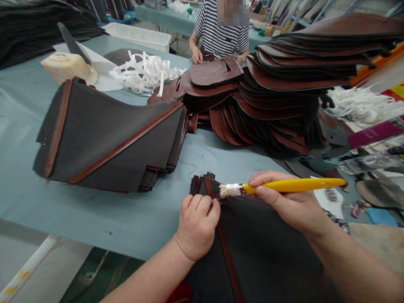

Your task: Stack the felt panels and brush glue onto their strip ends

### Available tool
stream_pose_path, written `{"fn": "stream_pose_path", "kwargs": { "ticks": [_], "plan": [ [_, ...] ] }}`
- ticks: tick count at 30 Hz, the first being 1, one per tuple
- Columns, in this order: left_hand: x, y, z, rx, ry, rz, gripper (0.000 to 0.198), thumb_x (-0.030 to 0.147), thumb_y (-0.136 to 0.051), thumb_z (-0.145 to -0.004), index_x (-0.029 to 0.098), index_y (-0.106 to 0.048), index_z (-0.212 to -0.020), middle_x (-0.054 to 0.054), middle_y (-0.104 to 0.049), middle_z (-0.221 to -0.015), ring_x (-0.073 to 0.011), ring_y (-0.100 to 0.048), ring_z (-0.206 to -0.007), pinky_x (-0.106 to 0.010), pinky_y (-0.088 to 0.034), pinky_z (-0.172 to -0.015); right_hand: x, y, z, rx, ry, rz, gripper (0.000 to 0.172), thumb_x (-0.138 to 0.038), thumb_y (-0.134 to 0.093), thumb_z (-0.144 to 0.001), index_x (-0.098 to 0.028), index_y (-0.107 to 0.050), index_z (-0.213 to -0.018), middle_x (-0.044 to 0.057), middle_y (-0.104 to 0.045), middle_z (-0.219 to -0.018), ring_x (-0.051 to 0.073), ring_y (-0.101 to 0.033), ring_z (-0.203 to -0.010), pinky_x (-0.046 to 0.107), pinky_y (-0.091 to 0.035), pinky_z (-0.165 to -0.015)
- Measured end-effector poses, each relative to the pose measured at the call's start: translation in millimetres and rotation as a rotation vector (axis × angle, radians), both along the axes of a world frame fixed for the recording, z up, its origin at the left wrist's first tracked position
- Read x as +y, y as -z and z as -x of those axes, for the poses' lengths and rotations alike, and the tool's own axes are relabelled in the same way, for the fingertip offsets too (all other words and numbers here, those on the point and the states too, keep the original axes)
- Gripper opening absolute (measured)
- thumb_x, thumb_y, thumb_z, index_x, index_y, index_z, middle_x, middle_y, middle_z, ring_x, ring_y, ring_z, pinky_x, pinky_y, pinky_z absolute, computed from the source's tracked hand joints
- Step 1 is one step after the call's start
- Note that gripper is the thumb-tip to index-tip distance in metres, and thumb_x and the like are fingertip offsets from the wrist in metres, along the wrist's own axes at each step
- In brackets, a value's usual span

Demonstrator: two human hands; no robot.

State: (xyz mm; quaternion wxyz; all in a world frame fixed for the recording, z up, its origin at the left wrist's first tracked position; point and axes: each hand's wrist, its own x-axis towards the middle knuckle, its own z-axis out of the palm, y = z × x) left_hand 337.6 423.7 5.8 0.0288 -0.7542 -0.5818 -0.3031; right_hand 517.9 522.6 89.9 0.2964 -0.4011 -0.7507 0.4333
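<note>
My right hand is closed around a paintbrush with a yellow handle. Its pale bristles point left and touch, or nearly touch, the top corner of a stack of dark panels with brown leather strips. My left hand is curled over the edge of that same stack, just left of the bristles, its fingertips hidden from me. Further left on the table lies another stack of dark panels, topped by a piece with two brown leather strips.
Curved brown leather pieces are piled high beyond my hands. White ribbon strips and a block-like container with a dark blade-like tool lie at back left. Across the blue-grey table is a person in a striped shirt.
</note>
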Motion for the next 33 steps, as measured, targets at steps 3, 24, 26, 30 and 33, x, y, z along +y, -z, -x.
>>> {"fn": "stream_pose_path", "kwargs": {
  "ticks": [3, 24, 26, 30, 33],
  "plan": [
    [1.0, 0.0, -1.2, -0.063, -0.008, 0.027, 0.018, 0.011, -0.046, -0.083, 0.015, -0.06, -0.093, -0.004, -0.057, -0.076, -0.0175, -0.049, -0.071, -0.035, -0.037, -0.067, 2.2, 2.5, 2.6, -0.102, -0.092, 0.034, 0.014, -0.033, -0.06, -0.081, -0.021, -0.065, -0.077, 0.002, -0.061, -0.07, 0.016, -0.056, -0.062, 0.026, -0.046, -0.056],
    [12.9, -3.1, -6.1, -0.533, -0.238, 0.407, 0.025, 0.0, -0.057, -0.072, 0.022, -0.055, -0.083, -0.007, -0.052, -0.114, -0.0243, -0.042, -0.112, -0.049, -0.036, -0.095, 39.8, 52.1, 48.0, 0.14, 0.11, 0.267, 0.02, -0.036, -0.06, -0.075, -0.016, -0.059, -0.073, 0.0, -0.057, -0.061, 0.014, -0.054, -0.057, 0.027, -0.045, -0.055],
    [12.7, -3.0, -6.3, -0.517, -0.23, 0.386, 0.025, 0.0, -0.056, -0.072, 0.021, -0.055, -0.084, -0.007, -0.052, -0.114, -0.0243, -0.043, -0.111, -0.049, -0.037, -0.095, 42.6, 54.9, 51.3, 0.073, 0.106, 0.256, 0.019, -0.035, -0.061, -0.074, -0.016, -0.06, -0.072, 0.0, -0.057, -0.062, 0.014, -0.054, -0.057, 0.027, -0.045, -0.056],
    [11.0, 0.3, -6.8, -0.512, -0.187, 0.274, 0.027, -0.002, -0.052, -0.073, 0.02, -0.051, -0.088, -0.007, -0.054, -0.105, -0.0215, -0.05, -0.101, -0.044, -0.045, -0.088, 54.7, 55.0, 49.1, 0.178, 0.229, 0.202, 0.021, -0.037, -0.062, -0.073, -0.016, -0.059, -0.075, 0.0, -0.058, -0.062, 0.013, -0.054, -0.056, 0.028, -0.045, -0.055],
    [10.5, 3.1, -7.9, -0.5, -0.199, 0.145, 0.031, 0.0, -0.047, -0.076, 0.019, -0.045, -0.101, -0.006, -0.055, -0.093, -0.0191, -0.054, -0.087, -0.039, -0.05, -0.079, 61.2, 47.5, 41.5, 0.3, 0.194, 0.265, 0.022, -0.037, -0.063, -0.074, -0.016, -0.058, -0.081, -0.003, -0.054, -0.054, 0.013, -0.051, -0.05, 0.026, -0.041, -0.049]
  ]
}}
